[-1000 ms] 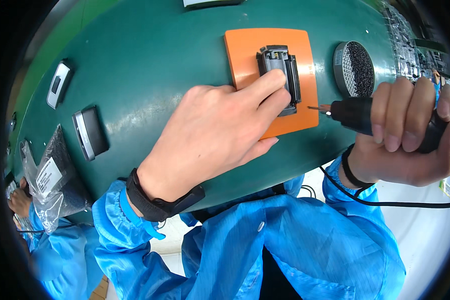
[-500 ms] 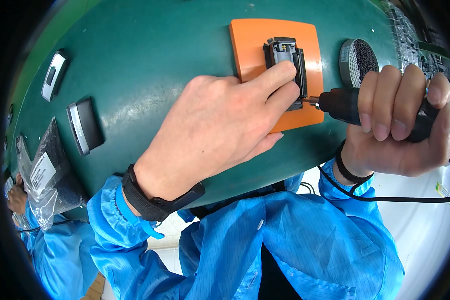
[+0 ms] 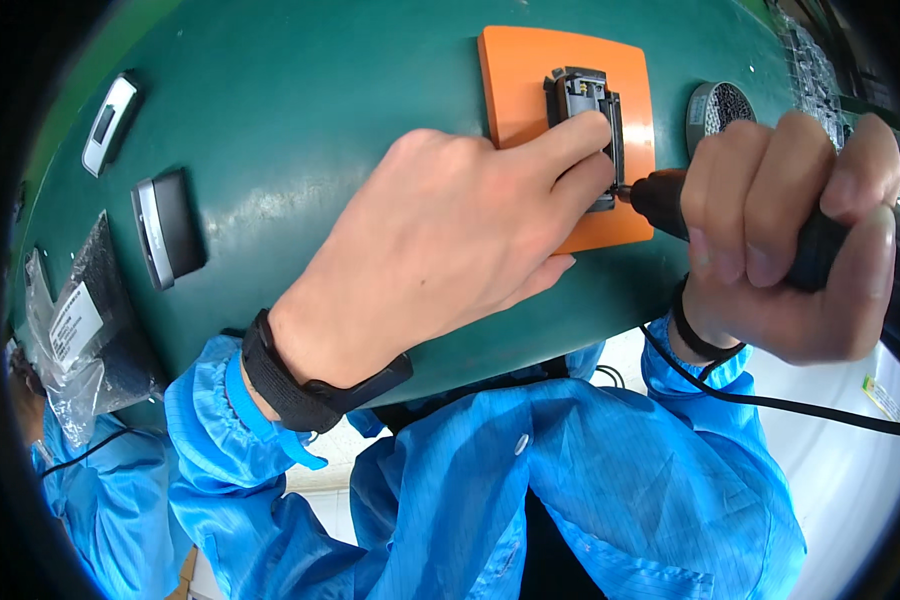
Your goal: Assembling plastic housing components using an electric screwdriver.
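Note:
On an orange block point(image 3: 518, 85) at the upper right lies a small black plastic device housing point(image 3: 582, 92), with metal contacts showing near its top. My left hand point(image 3: 460, 220) holds it down, its index and middle fingers pressed across the lower half and hiding much of it. Closed around a black power screwdriver point(image 3: 658, 198) is my right hand point(image 3: 785, 225). The driver lies nearly level and points left. Its tip meets the lower right edge of the housing, close to my left fingertips; any screw there is too small to make out.
A round dish of small dark and silvery pieces point(image 3: 720, 103) stands behind my right hand. On the left lie two black-and-silver devices point(image 3: 175, 230) point(image 3: 110, 122) and a clear bag of dark parts point(image 3: 95, 330). Another person's blue sleeve point(image 3: 120, 490) is at lower left. A black cable point(image 3: 770, 402) runs right.
My right hand and the screwdriver have moved left, and less of the bit shows now. The left hand keeps its hold on the housing. The whole view has shifted slightly.

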Action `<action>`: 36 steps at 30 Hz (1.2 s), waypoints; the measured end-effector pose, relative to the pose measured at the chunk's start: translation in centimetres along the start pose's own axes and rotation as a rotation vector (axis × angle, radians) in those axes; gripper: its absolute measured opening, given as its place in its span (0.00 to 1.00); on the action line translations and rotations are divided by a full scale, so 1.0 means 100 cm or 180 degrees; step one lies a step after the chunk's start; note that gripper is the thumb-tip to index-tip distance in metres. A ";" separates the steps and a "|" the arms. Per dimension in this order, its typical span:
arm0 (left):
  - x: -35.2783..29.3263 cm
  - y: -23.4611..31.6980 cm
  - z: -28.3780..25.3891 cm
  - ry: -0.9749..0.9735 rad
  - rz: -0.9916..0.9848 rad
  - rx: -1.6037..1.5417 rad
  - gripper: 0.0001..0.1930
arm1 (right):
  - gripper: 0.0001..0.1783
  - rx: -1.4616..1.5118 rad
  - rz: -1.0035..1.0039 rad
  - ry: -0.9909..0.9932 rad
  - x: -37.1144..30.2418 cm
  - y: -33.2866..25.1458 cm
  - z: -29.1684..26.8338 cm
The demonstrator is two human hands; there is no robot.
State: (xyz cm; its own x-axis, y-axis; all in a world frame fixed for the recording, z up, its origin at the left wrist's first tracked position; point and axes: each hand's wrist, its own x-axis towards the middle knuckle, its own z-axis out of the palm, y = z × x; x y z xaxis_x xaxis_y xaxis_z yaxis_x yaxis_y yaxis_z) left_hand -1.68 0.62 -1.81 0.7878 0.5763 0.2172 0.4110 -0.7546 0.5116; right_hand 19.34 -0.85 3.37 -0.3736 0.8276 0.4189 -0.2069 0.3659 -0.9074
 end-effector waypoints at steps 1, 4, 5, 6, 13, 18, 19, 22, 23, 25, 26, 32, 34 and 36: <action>-0.001 0.001 -0.001 0.0097 0.0041 0.0013 0.31 | 0.12 0.0009 0.0016 -0.0023 0.001 0.001 0.000; -0.002 0.001 0.000 0.0077 0.0100 0.0046 0.31 | 0.11 -0.0073 -0.0017 -0.0245 0.002 0.001 -0.006; -0.001 0.001 0.001 0.0091 0.0113 0.0050 0.31 | 0.11 -0.0021 -0.0034 -0.0212 -0.001 0.001 -0.009; -0.001 0.002 0.002 0.0083 0.0094 0.0036 0.31 | 0.11 0.0049 -0.0052 -0.0173 -0.003 0.001 -0.010; 0.002 0.002 0.000 -0.0209 0.0006 0.0039 0.32 | 0.10 0.0013 -0.0366 0.0170 -0.006 -0.023 -0.015; 0.006 0.006 -0.004 -0.0400 0.0035 0.0239 0.32 | 0.14 -0.0536 -0.0515 0.0909 -0.039 -0.066 -0.074; 0.003 0.007 -0.004 -0.0419 -0.0100 0.0303 0.32 | 0.11 -0.0809 -0.0564 0.1423 -0.041 -0.058 -0.067; 0.007 0.009 -0.004 -0.0458 -0.0091 0.0296 0.33 | 0.13 -0.0787 -0.0663 0.1947 -0.047 -0.042 -0.068; 0.009 0.010 -0.004 -0.0465 -0.0141 0.0256 0.33 | 0.14 -0.0678 -0.0682 0.1938 -0.049 -0.039 -0.074; 0.011 0.011 -0.005 -0.0545 -0.0105 0.0308 0.33 | 0.14 -0.0657 -0.0616 0.1792 -0.054 -0.033 -0.078; 0.011 0.010 -0.005 -0.0479 -0.0081 0.0290 0.31 | 0.14 -0.0664 -0.0614 0.1760 -0.055 -0.029 -0.081; 0.010 0.008 -0.002 -0.0410 -0.0037 0.0284 0.29 | 0.15 -0.0642 -0.0623 0.1671 -0.052 -0.016 -0.079; 0.010 0.007 -0.003 -0.0401 -0.0029 0.0290 0.29 | 0.15 -0.0641 -0.0618 0.1658 -0.052 -0.014 -0.079; 0.010 0.007 -0.003 -0.0392 -0.0038 0.0284 0.30 | 0.15 -0.0645 -0.0614 0.1639 -0.052 -0.014 -0.079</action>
State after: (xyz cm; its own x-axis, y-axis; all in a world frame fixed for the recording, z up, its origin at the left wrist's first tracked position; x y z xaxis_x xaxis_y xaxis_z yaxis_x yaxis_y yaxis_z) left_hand -0.73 0.78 -0.99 0.8307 0.5467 0.1052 0.4554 -0.7760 0.4364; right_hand 28.72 -2.30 2.14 0.1518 0.8196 0.5524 -0.0316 0.5626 -0.8261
